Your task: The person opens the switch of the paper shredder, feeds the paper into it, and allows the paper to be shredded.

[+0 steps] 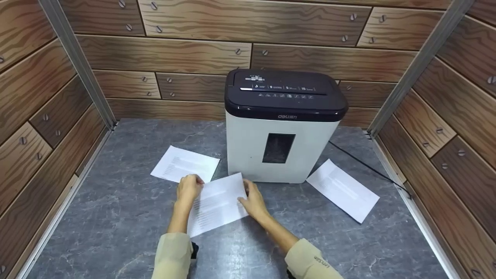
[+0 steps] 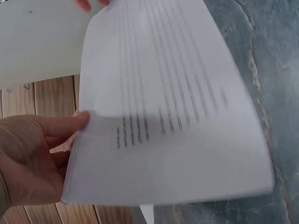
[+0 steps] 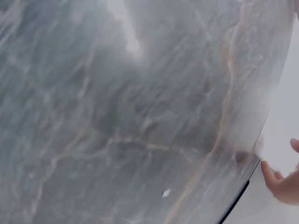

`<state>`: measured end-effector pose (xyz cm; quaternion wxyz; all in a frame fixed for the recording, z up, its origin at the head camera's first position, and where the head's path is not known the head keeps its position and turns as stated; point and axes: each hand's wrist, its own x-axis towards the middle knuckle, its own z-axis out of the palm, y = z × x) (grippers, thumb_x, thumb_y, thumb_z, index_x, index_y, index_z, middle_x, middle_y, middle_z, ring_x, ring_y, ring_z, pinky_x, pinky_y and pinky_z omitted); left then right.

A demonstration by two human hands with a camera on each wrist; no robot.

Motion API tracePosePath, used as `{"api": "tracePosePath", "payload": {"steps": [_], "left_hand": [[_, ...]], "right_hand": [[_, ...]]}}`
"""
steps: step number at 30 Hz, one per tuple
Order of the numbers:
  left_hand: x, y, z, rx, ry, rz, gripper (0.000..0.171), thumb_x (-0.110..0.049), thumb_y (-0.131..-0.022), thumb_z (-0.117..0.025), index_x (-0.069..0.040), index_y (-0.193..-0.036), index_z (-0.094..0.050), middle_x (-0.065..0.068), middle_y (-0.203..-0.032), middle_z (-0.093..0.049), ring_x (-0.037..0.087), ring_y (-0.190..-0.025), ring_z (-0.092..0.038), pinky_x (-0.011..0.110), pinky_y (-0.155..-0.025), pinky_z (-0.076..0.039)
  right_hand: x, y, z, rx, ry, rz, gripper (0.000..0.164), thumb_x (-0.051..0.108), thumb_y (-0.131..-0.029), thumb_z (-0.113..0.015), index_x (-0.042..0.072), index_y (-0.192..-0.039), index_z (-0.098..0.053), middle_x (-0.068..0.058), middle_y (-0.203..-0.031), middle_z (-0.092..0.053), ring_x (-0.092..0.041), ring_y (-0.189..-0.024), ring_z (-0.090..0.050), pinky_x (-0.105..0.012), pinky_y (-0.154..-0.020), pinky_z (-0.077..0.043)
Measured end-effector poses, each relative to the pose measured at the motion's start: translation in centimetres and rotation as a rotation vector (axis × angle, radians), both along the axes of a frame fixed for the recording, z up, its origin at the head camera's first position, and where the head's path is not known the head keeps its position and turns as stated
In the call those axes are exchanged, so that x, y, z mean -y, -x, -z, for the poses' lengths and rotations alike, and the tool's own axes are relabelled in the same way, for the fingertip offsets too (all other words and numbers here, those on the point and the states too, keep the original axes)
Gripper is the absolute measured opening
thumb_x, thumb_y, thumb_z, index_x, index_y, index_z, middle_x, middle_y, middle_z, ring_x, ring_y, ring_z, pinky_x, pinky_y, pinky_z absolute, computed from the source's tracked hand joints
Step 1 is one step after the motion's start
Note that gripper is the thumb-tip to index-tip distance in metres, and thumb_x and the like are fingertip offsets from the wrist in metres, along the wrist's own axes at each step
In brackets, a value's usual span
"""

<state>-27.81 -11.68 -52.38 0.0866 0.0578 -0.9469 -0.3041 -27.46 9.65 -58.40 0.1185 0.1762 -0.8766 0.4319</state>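
Note:
My left hand (image 1: 189,188) pinches a printed sheet of paper (image 1: 219,203) by its left edge. In the left wrist view, the thumb of that hand (image 2: 32,154) lies over the sheet's margin, with the other fingers partly hidden behind it. At the opposite edge, my right hand (image 1: 254,199) holds the sheet between thumb and fingers. The sheet (image 2: 154,158) is tilted and slightly bowed, lines of print facing up. Just behind stands a paper shredder (image 1: 248,147) with a white body and dark lid. The right wrist view catches only part of the right hand (image 3: 282,184).
Another printed sheet (image 1: 186,162) lies on the grey marbled table (image 1: 116,217) left of the shredder. A further sheet (image 1: 345,190) lies to its right. A black cable (image 1: 364,162) runs from behind the shredder to the wood-patterned right wall (image 1: 457,143).

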Motion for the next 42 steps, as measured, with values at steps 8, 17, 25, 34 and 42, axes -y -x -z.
{"api": "tracePosePath", "payload": {"steps": [8, 17, 25, 34, 42], "left_hand": [[-0.3, -0.1, -0.8, 0.043, -0.162, 0.036, 0.006, -0.003, -0.078, -0.069, -0.005, -0.073, -0.066, 0.003, -0.070, -0.062, 0.023, -0.067, -0.056, 0.040, -0.062, -0.045], [-1.2, 0.1, -1.2, 0.031, -0.162, 0.085, 0.004, -0.005, -0.079, -0.068, -0.004, -0.077, -0.065, 0.003, -0.072, -0.061, 0.023, -0.069, -0.056, 0.039, -0.064, -0.045], [-3.4, 0.5, -2.4, -0.150, -0.255, 0.251, 0.005, -0.006, -0.080, -0.068, -0.002, -0.083, -0.066, 0.007, -0.079, -0.064, 0.024, -0.073, -0.059, 0.038, -0.068, -0.048], [-7.2, 0.7, -4.5, -0.318, -0.441, 0.276, 0.010, -0.010, -0.084, -0.067, -0.001, -0.087, -0.066, 0.008, -0.083, -0.064, 0.022, -0.075, -0.060, 0.033, -0.069, -0.050], [-9.0, 0.5, -5.2, -0.430, -0.679, 0.162, 0.010, -0.009, -0.084, -0.066, 0.000, -0.087, -0.066, 0.008, -0.080, -0.065, 0.020, -0.073, -0.061, 0.028, -0.067, -0.051]], "right_hand": [[-4.0, 9.6, 15.1, 0.036, 0.279, 0.096, 0.026, 0.023, -0.084, -0.066, 0.005, -0.103, -0.063, -0.008, -0.090, -0.064, -0.020, -0.078, -0.060, -0.030, -0.062, -0.050], [-4.9, 8.6, 10.7, 0.043, 0.355, 0.128, 0.015, 0.016, -0.087, -0.063, 0.001, -0.092, -0.066, -0.009, -0.081, -0.062, -0.022, -0.073, -0.057, -0.031, -0.062, -0.048], [-3.7, 1.3, -5.6, 0.008, 0.166, 0.180, 0.010, 0.006, -0.088, -0.060, -0.004, -0.090, -0.063, -0.009, -0.079, -0.063, -0.019, -0.073, -0.057, -0.029, -0.065, -0.046], [-5.5, 1.8, -9.6, -0.081, 0.200, 0.134, 0.008, 0.004, -0.086, -0.062, -0.003, -0.089, -0.064, -0.012, -0.084, -0.064, -0.026, -0.082, -0.061, -0.039, -0.076, -0.049], [-7.3, 1.3, -11.8, -0.132, 0.265, 0.237, 0.019, 0.006, -0.083, -0.067, -0.002, -0.100, -0.063, -0.016, -0.102, -0.064, -0.029, -0.099, -0.057, -0.039, -0.088, -0.043]]}}
